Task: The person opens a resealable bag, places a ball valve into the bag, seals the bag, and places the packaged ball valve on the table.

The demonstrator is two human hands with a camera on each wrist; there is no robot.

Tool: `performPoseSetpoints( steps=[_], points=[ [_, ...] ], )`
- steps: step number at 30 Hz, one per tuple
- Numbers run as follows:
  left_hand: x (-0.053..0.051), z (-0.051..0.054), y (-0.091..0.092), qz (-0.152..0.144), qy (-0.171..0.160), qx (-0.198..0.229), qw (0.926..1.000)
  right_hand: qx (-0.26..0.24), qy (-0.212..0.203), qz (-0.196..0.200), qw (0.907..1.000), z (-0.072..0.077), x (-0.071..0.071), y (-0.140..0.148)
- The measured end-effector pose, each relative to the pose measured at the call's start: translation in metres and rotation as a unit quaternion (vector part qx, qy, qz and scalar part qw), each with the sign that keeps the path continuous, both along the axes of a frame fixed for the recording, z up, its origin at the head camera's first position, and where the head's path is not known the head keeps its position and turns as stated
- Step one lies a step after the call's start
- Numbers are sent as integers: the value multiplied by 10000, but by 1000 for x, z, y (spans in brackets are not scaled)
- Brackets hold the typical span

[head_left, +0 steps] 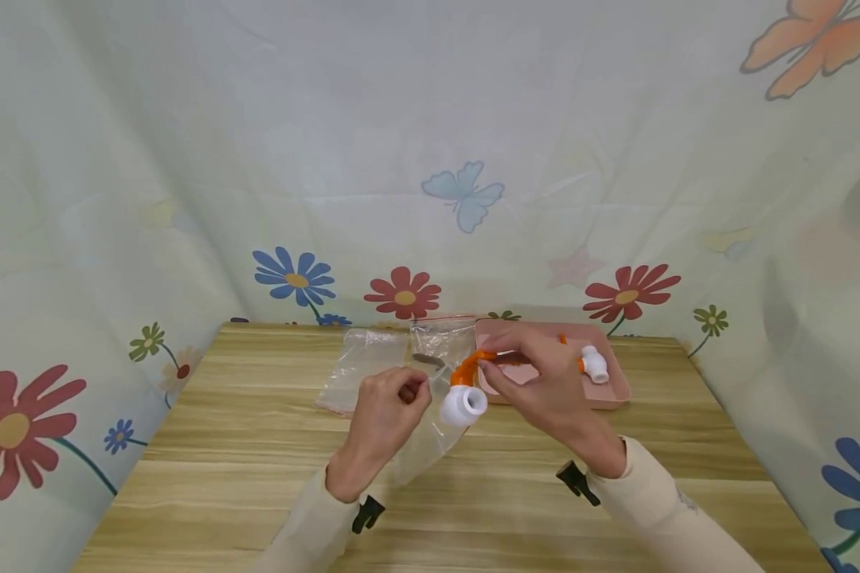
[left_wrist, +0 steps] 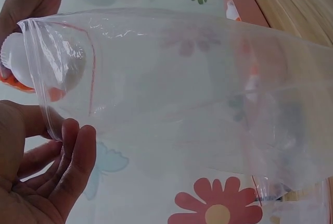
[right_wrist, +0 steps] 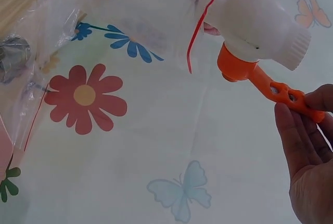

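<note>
valve (head_left: 595,364) in tray (head_left: 611,399), bags (head_left: 361,362) left, on table (head_left: 258,422)

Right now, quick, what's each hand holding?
Left hand: pinching the edge of the clear bag.
Right hand: holding the white tap by its orange handle.

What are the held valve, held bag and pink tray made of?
Held valve: likely plastic; smooth, white, with moulded-looking orange handle. Held bag: probably clear plastic film; glossy, with glints and wrinkles. Pink tray: perhaps smooth plastic, evenly coloured; coated metal possible.
</note>
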State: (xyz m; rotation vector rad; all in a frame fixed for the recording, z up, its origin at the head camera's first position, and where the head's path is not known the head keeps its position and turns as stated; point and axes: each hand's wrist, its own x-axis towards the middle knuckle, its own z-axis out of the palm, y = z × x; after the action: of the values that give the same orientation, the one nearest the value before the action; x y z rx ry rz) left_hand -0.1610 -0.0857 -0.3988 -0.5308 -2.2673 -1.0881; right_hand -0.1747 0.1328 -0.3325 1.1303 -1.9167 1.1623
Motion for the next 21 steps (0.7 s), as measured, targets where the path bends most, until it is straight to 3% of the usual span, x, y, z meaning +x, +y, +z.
performPoseSetpoints(
  steps=[11, 21],
  points=[
    [2, 1, 3, -47, 138, 81, 9999, 519, -175, 7, 9985, -13, 2, -9],
    [3, 3, 6, -10, 121, 138, 9998, 563, -384, 248, 9974, -25, -1, -18]
  ],
)
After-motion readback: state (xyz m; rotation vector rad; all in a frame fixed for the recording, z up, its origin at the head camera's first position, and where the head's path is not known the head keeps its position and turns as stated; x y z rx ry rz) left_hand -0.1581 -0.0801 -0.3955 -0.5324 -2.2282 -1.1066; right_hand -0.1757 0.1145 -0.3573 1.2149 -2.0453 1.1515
